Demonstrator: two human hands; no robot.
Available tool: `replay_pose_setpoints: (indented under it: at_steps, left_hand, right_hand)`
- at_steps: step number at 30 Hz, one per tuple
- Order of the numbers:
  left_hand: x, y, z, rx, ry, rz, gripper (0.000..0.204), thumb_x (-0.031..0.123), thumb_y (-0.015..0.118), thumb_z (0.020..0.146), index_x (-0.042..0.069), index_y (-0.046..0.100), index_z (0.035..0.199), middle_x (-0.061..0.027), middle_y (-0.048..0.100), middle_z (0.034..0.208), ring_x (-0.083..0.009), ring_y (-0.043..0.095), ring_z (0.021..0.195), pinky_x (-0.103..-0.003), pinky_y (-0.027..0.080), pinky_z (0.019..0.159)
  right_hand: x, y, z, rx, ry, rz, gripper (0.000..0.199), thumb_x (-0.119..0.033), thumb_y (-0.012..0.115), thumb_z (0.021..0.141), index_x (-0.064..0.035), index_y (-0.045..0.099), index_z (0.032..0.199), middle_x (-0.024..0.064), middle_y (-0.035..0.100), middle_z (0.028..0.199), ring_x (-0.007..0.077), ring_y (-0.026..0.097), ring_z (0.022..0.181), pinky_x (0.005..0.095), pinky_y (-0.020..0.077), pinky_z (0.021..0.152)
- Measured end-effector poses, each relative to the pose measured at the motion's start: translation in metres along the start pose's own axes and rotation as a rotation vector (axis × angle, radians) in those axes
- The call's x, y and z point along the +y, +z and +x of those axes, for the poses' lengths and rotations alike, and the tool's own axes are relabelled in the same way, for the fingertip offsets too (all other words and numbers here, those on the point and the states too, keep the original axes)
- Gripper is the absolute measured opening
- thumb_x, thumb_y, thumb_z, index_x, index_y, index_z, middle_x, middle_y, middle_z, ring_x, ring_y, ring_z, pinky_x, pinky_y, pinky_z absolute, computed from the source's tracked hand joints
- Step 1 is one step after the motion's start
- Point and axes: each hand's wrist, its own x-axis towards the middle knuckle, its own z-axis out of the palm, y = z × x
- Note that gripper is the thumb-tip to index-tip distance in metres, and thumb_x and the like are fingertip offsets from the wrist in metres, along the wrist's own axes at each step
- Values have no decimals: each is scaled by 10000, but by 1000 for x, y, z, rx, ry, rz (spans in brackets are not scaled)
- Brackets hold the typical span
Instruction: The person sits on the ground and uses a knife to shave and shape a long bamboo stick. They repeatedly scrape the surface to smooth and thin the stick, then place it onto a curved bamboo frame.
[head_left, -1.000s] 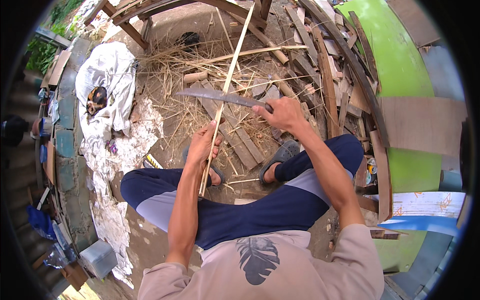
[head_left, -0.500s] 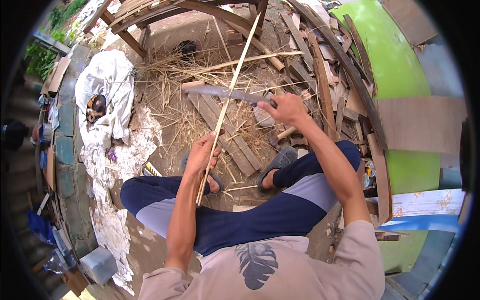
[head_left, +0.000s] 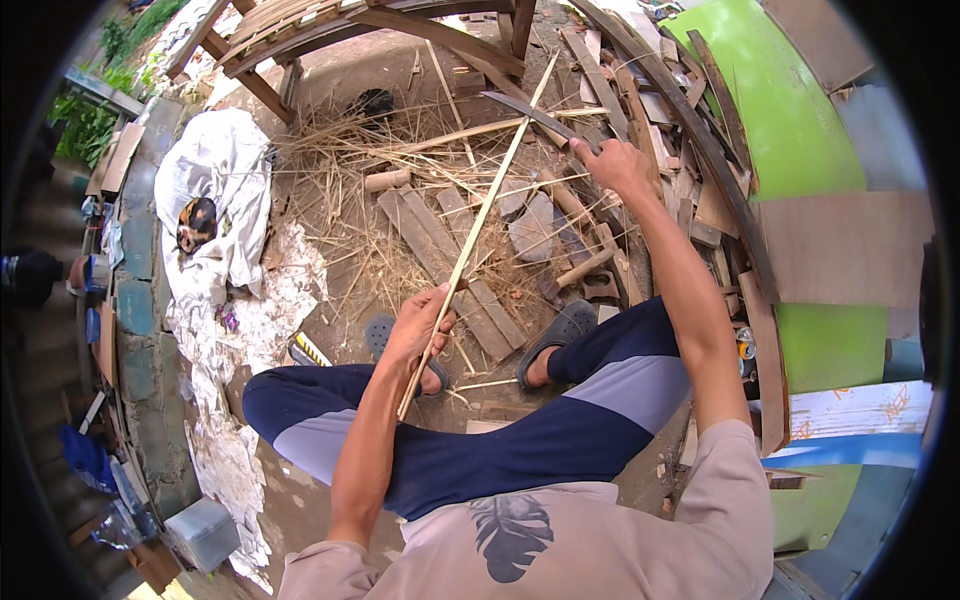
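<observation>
Mid-frame, the left hand (head_left: 420, 325) is clamped on a long bamboo strip (head_left: 478, 225); upper right, the right hand (head_left: 612, 165) grips a knife (head_left: 530, 112) (blade dark).

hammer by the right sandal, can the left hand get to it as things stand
Probably not right away. The left hand is closed around the bamboo strip, so it isn't free. The hammer lies uncovered among wood scraps beyond the right sandal, nearer the right side.

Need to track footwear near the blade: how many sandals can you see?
2. One dark sandal lies on the ground beside the left hand; the other sandal is on the foot at the right leg. Straw may hide more.
</observation>
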Motion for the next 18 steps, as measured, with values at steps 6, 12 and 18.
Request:
replay_pose_setpoints:
  at_steps: [6,12,18]
  left_hand:
    - [3,-1,-8,22,-6,-7,418,374,473,1046,45,613,1264,47,448,557,-19,400,361,-164,325,325]
    - [-4,-11,-22,4,13,132,446,399,486,1037,37,616,1262,32,442,551,-35,395,359,-181,317,326]
    - [-8,-37,-23,30,68,183,460,428,508,1023,48,630,1252,26,451,560,-42,401,366,-190,327,335]
  right_hand:
    - [0,-3,-15,-75,-197,-52,868,-805,379,860,-21,734,976,231,709,954,385,686,956,504,528,831]
    - [69,-6,59,158,130,25,797,-792,381,870,-85,743,940,234,705,883,403,686,921,505,531,824]
    - [44,-40,43,6,-221,-78,841,-783,359,885,-55,728,1086,269,699,977,421,671,981,505,517,856]
